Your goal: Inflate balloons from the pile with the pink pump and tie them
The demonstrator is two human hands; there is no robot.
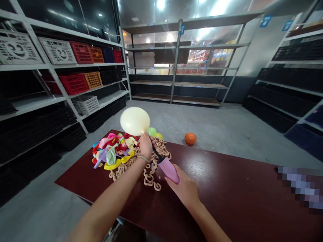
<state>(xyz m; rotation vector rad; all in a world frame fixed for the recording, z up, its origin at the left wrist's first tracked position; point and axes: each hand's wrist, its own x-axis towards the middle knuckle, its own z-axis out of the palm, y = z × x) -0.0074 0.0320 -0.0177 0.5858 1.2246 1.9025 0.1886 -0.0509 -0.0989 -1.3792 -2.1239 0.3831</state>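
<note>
A pale yellow inflated balloon stands above the table, its neck pinched in my left hand. My right hand is wrapped round the pink body of a hand pump. The pump's black end points up toward my left hand; whether it enters the balloon's neck cannot be made out. Beside my left hand lies a pile of flat, many-coloured balloons. Beige curly strands spread under and around my left wrist. Green and yellow rounded balloons show just behind that hand.
The dark red table extends to the right, where a blurred, pixelated object lies. An orange balloon rests on the floor beyond the far edge. Shelves with crates line the left; more racks stand behind and right.
</note>
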